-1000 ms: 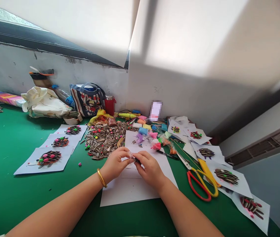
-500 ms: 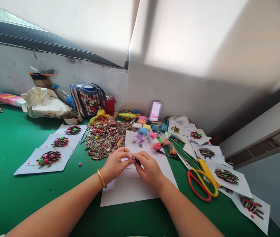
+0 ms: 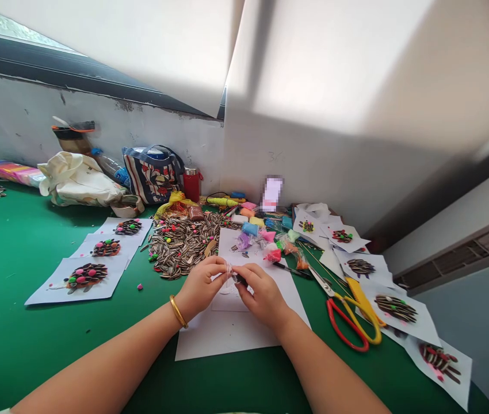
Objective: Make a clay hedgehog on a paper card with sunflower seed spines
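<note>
My left hand [image 3: 203, 287], with a gold bangle at the wrist, pinches thin clear plastic [image 3: 229, 271], which looks like a small bag. Close against it, my right hand [image 3: 265, 294] has its fingers closed on a small dark lump [image 3: 241, 280] at the plastic's other side. Whether the lump lies inside the plastic is hard to see. Both hands are above white paper sheets [image 3: 231, 339]. Just beyond them are small bags of coloured clay [image 3: 251, 229] and a black pen [image 3: 291, 270]. A heap of striped sunflower seeds [image 3: 179, 247] lies to the left.
Scissors [image 3: 348, 316] with red and yellow handles lie right of my right hand, beside a yellow strip [image 3: 363, 302]. Seed pictures on paper [image 3: 395, 309] line the right edge; more seed pictures [image 3: 87, 278] lie left. Bags [image 3: 153, 175] and a red flask [image 3: 191, 185] stand along the wall.
The fingers have shifted slightly, and a little more of the clear plastic shows between my hands. Everything else on the table stays in place.
</note>
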`<state>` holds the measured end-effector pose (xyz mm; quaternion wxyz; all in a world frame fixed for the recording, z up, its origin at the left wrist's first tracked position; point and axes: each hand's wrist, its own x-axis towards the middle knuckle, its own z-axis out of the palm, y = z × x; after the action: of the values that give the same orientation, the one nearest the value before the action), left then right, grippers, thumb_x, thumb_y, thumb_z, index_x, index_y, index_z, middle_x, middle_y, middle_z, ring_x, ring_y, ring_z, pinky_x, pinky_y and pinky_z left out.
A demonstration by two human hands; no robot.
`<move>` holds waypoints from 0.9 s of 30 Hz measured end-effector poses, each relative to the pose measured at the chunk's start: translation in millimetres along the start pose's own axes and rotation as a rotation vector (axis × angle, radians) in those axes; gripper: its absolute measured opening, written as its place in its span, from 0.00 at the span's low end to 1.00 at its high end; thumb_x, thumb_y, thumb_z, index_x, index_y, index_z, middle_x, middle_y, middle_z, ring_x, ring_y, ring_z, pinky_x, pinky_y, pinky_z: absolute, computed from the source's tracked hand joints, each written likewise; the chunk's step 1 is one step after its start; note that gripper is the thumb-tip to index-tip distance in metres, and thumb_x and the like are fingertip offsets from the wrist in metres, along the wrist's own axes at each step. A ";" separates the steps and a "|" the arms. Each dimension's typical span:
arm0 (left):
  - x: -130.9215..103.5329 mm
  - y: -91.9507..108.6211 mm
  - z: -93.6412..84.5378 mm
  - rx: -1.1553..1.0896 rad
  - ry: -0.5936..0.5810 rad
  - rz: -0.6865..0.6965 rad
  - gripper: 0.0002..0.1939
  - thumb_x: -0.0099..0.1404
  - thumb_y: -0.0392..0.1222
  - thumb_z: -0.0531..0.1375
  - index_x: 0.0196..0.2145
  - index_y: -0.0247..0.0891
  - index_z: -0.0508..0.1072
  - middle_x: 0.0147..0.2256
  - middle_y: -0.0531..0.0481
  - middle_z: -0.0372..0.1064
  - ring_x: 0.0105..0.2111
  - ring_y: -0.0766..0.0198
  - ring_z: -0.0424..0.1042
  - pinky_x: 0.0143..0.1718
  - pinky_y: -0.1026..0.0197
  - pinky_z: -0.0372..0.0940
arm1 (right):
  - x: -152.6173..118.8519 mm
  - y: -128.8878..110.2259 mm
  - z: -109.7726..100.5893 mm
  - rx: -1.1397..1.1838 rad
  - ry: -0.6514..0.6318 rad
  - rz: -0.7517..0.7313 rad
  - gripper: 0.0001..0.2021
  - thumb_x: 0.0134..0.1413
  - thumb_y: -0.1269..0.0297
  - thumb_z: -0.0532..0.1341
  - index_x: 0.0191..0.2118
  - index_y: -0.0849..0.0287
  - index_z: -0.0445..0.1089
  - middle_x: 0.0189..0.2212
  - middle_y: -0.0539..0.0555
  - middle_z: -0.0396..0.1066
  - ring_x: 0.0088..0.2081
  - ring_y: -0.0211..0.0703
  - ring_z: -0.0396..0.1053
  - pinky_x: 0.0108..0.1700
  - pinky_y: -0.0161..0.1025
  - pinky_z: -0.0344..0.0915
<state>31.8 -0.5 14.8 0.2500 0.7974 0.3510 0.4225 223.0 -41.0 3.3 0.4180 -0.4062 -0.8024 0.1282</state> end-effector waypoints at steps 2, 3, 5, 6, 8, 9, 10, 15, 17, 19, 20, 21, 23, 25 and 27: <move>0.1 0.2 -0.7 -0.003 0.008 -0.008 0.07 0.66 0.41 0.60 0.33 0.40 0.77 0.37 0.48 0.72 0.38 0.62 0.73 0.43 0.59 0.69 | 0.1 -0.2 -0.1 -0.003 0.006 -0.004 0.20 0.60 0.72 0.56 0.58 0.51 0.64 0.44 0.57 0.70 0.44 0.44 0.70 0.46 0.43 0.71; 0.1 0.6 -1.3 -0.005 0.018 -0.017 0.06 0.64 0.42 0.61 0.32 0.40 0.77 0.37 0.48 0.72 0.38 0.62 0.73 0.43 0.58 0.69 | 0.1 -0.2 0.0 -0.003 0.008 -0.004 0.20 0.61 0.72 0.56 0.57 0.51 0.64 0.44 0.57 0.70 0.43 0.44 0.70 0.46 0.43 0.71; 0.3 1.9 -2.9 -0.002 0.038 -0.035 0.07 0.62 0.44 0.64 0.29 0.40 0.76 0.37 0.49 0.72 0.38 0.61 0.73 0.44 0.56 0.69 | -0.1 -0.3 0.1 0.004 0.007 -0.002 0.19 0.61 0.72 0.56 0.57 0.51 0.65 0.43 0.57 0.70 0.43 0.44 0.70 0.45 0.42 0.71; 0.4 2.7 -3.8 0.003 0.047 -0.040 0.08 0.61 0.45 0.65 0.28 0.40 0.75 0.37 0.49 0.72 0.38 0.60 0.72 0.44 0.56 0.68 | -0.3 -0.2 0.1 0.011 0.004 0.001 0.19 0.61 0.71 0.56 0.57 0.52 0.65 0.43 0.57 0.70 0.42 0.44 0.70 0.45 0.42 0.71; 0.6 3.5 -5.3 0.014 0.059 -0.038 0.08 0.60 0.45 0.65 0.27 0.40 0.74 0.37 0.49 0.71 0.39 0.60 0.72 0.45 0.56 0.68 | -0.9 0.2 0.1 0.027 0.000 0.009 0.19 0.61 0.71 0.56 0.57 0.52 0.65 0.43 0.57 0.69 0.42 0.44 0.70 0.45 0.43 0.71; 0.7 3.4 -5.8 0.018 0.059 -0.033 0.08 0.60 0.45 0.65 0.27 0.40 0.74 0.37 0.49 0.71 0.39 0.60 0.72 0.44 0.56 0.68 | -1.1 0.5 -0.1 0.034 0.003 0.012 0.19 0.61 0.71 0.56 0.57 0.52 0.65 0.44 0.57 0.69 0.42 0.44 0.70 0.45 0.43 0.71; 0.8 2.9 -6.2 0.022 0.057 -0.030 0.07 0.61 0.44 0.65 0.28 0.40 0.75 0.36 0.49 0.71 0.39 0.61 0.71 0.44 0.57 0.68 | -1.4 0.9 -0.2 0.040 0.006 0.016 0.19 0.61 0.72 0.56 0.57 0.52 0.65 0.44 0.57 0.69 0.43 0.44 0.70 0.45 0.43 0.71; 1.3 -1.1 -6.6 0.056 0.043 -0.034 0.06 0.65 0.43 0.61 0.33 0.41 0.78 0.33 0.50 0.71 0.35 0.63 0.71 0.38 0.60 0.67 | -1.9 2.6 -2.0 0.043 0.024 0.039 0.20 0.60 0.72 0.57 0.57 0.52 0.65 0.44 0.57 0.69 0.41 0.43 0.69 0.44 0.43 0.71; 1.5 -1.9 -6.4 0.060 0.043 -0.035 0.06 0.65 0.42 0.61 0.34 0.41 0.79 0.34 0.49 0.73 0.35 0.62 0.72 0.39 0.59 0.68 | -1.8 3.6 -2.6 0.038 0.035 0.043 0.20 0.59 0.71 0.57 0.56 0.52 0.66 0.43 0.57 0.69 0.42 0.44 0.70 0.44 0.43 0.71; 1.8 -2.5 -6.2 0.054 0.058 -0.041 0.06 0.65 0.41 0.61 0.36 0.41 0.79 0.36 0.49 0.75 0.37 0.61 0.73 0.42 0.58 0.69 | -1.9 5.1 -3.0 0.037 0.045 0.046 0.19 0.59 0.71 0.57 0.56 0.52 0.66 0.44 0.57 0.69 0.43 0.44 0.70 0.45 0.43 0.71; 1.9 -2.9 -6.0 0.053 0.068 -0.048 0.06 0.64 0.41 0.61 0.36 0.41 0.78 0.36 0.48 0.76 0.38 0.60 0.74 0.43 0.57 0.69 | -2.1 6.0 -3.0 0.038 0.049 0.052 0.19 0.59 0.71 0.57 0.56 0.52 0.66 0.44 0.58 0.70 0.43 0.44 0.70 0.46 0.43 0.71; 2.0 -3.5 -5.9 0.051 0.080 -0.060 0.06 0.64 0.41 0.61 0.37 0.41 0.78 0.36 0.49 0.77 0.38 0.60 0.74 0.43 0.57 0.69 | -2.2 6.8 -3.0 0.040 0.052 0.058 0.19 0.59 0.71 0.57 0.56 0.52 0.66 0.45 0.58 0.70 0.44 0.44 0.70 0.46 0.44 0.71; 2.2 -4.8 -5.7 0.042 0.101 -0.094 0.07 0.64 0.40 0.61 0.38 0.41 0.78 0.36 0.49 0.77 0.37 0.61 0.74 0.42 0.58 0.69 | -2.7 8.3 -2.6 0.040 0.057 0.071 0.19 0.60 0.71 0.57 0.56 0.52 0.66 0.46 0.58 0.70 0.45 0.45 0.70 0.47 0.44 0.71; 2.3 -6.4 -5.7 0.030 0.120 -0.122 0.07 0.63 0.41 0.61 0.39 0.41 0.78 0.36 0.50 0.77 0.36 0.61 0.75 0.41 0.58 0.70 | -3.2 9.8 -2.1 0.030 0.062 0.081 0.19 0.60 0.70 0.57 0.56 0.53 0.66 0.47 0.58 0.70 0.46 0.45 0.70 0.48 0.44 0.70; 2.1 -8.0 -6.2 0.033 0.124 -0.136 0.07 0.63 0.43 0.61 0.38 0.41 0.78 0.36 0.50 0.77 0.36 0.61 0.75 0.41 0.59 0.69 | -3.6 12.7 -1.9 0.004 0.069 0.095 0.18 0.60 0.70 0.57 0.56 0.53 0.66 0.47 0.58 0.70 0.48 0.45 0.69 0.50 0.44 0.69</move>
<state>24.6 6.8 13.4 0.2429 0.7480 0.4259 0.4472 232.5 -35.9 -4.4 0.4396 -0.4472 -0.7672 0.1352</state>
